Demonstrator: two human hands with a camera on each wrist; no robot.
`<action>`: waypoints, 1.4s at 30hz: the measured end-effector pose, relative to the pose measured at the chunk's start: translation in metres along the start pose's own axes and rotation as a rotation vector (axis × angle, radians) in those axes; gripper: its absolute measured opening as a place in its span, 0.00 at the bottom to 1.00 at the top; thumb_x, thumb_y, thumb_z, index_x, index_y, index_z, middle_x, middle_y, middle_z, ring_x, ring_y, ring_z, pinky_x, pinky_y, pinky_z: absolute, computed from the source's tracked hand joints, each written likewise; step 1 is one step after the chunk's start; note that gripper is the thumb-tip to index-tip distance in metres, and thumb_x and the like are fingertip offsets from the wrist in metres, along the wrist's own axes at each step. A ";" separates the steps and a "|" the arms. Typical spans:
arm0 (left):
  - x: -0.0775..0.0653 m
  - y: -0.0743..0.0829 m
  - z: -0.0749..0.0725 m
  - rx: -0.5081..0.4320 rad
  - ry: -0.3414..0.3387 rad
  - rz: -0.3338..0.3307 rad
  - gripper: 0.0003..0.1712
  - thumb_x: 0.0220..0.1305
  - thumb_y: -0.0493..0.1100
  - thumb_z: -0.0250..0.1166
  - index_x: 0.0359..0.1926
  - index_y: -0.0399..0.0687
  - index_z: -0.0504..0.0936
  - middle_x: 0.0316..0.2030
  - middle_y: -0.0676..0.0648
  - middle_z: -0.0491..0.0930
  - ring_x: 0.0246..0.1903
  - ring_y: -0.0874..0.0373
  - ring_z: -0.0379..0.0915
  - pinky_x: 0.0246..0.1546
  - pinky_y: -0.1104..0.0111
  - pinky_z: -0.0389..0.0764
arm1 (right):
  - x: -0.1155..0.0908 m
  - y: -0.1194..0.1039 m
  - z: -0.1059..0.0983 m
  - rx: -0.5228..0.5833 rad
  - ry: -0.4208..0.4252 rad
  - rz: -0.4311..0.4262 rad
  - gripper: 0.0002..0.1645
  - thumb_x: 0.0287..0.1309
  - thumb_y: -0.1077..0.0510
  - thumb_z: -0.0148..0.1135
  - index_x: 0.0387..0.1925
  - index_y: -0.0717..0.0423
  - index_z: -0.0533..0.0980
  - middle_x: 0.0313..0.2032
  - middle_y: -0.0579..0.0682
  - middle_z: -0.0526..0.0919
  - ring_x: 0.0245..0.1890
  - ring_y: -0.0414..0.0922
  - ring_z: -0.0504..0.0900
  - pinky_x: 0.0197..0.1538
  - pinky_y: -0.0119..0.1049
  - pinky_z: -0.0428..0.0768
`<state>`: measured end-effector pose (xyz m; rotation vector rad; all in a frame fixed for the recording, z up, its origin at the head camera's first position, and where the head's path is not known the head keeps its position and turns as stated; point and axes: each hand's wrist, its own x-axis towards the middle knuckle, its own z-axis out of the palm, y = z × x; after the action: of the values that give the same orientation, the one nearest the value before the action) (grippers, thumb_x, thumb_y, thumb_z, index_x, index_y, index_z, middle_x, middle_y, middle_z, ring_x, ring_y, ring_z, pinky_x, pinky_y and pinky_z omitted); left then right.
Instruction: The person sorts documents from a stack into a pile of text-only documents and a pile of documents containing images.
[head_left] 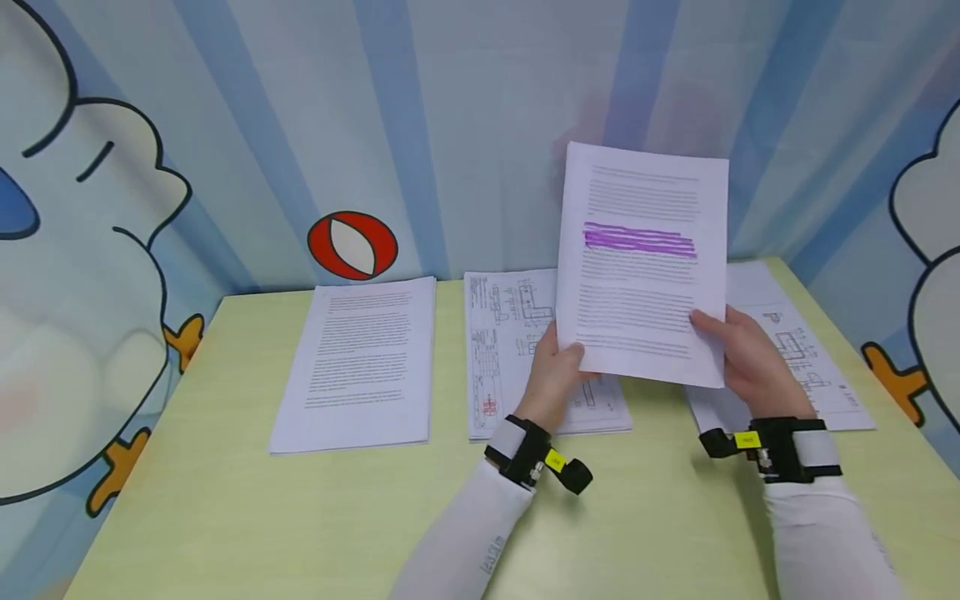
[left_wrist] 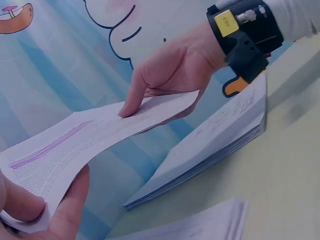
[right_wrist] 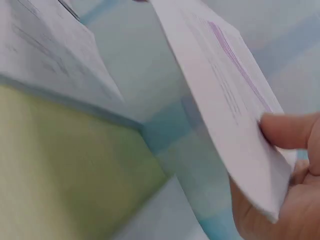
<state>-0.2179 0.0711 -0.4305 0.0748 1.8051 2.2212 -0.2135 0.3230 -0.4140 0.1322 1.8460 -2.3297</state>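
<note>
Both hands hold up a sheaf of printed paper (head_left: 641, 275) above the table, its top leaf marked with a band of purple highlighter lines. At its lower left corner, my left hand (head_left: 551, 375) pinches the sheaf, thumb on the printed face and fingers behind. My right hand (head_left: 753, 358) grips the lower right edge in the same way. In the left wrist view the held sheaf (left_wrist: 100, 127) bends slightly between the two hands. The right wrist view has the right thumb (right_wrist: 287, 130) lying on the page, the other fingers underneath.
A stack of text pages (head_left: 360, 367) lies at the left of the pale yellow table (head_left: 337, 525). Stacks of technical drawings lie in the middle (head_left: 495, 358) and at the right (head_left: 817, 367), partly covered by the held sheaf. Behind hangs a blue striped cartoon curtain (head_left: 480, 125).
</note>
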 end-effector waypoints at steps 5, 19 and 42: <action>0.000 0.009 -0.028 0.128 0.019 0.040 0.22 0.72 0.40 0.49 0.63 0.65 0.71 0.51 0.54 0.82 0.49 0.59 0.80 0.62 0.58 0.73 | 0.000 0.008 0.034 -0.163 0.121 -0.102 0.34 0.72 0.49 0.53 0.74 0.53 0.59 0.40 0.26 0.85 0.40 0.28 0.84 0.41 0.24 0.80; -0.028 0.038 -0.137 0.378 0.001 0.155 0.29 0.68 0.33 0.55 0.69 0.48 0.65 0.59 0.42 0.78 0.55 0.50 0.76 0.58 0.57 0.74 | 0.011 0.038 0.137 -0.510 0.215 -0.148 0.25 0.73 0.50 0.52 0.65 0.57 0.71 0.50 0.64 0.84 0.29 0.33 0.83 0.32 0.29 0.81; -0.084 0.074 -0.258 0.903 0.381 0.045 0.32 0.70 0.39 0.47 0.73 0.35 0.59 0.58 0.30 0.74 0.50 0.41 0.74 0.49 0.55 0.75 | 0.028 0.069 0.247 -0.699 -0.213 -0.136 0.25 0.69 0.63 0.50 0.66 0.59 0.68 0.34 0.55 0.85 0.18 0.40 0.70 0.21 0.29 0.64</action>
<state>-0.2057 -0.2082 -0.4046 -0.1394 2.8907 1.3203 -0.2200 0.0651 -0.4275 -0.3223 2.4675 -1.5502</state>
